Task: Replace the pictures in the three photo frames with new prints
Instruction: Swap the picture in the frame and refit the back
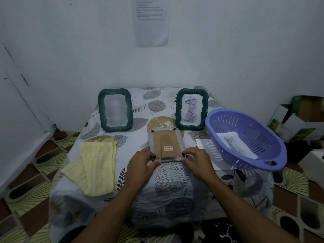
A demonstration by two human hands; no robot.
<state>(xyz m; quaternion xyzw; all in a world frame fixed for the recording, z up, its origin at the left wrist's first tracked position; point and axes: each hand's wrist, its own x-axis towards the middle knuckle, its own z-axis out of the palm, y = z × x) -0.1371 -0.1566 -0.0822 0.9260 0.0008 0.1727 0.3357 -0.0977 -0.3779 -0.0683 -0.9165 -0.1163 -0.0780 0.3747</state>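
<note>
1 frame, the flat frame (166, 142), is lying face down in the middle of the table (168, 178), its brown card back facing up and a barcode sticker showing near its near edge. The left hand (142, 161) is pinching the near left corner of it, thumb and fingertips curled in close together. The right hand (196, 161) is doing the same at the near right corner, its fingers bent and closing on the edge. Behind, 2 green frames are standing upright and well apart: the left frame (129, 109) is showing a blurred picture, and the right frame (178, 109) is showing blue scribbled lines. A yellow towel (98, 162) is lying folded at the left of the table. A purple basket (245, 123) is sitting at the right, holding a cat print (235, 144), and a white sheet (201, 143) is lying just beside it.
</note>
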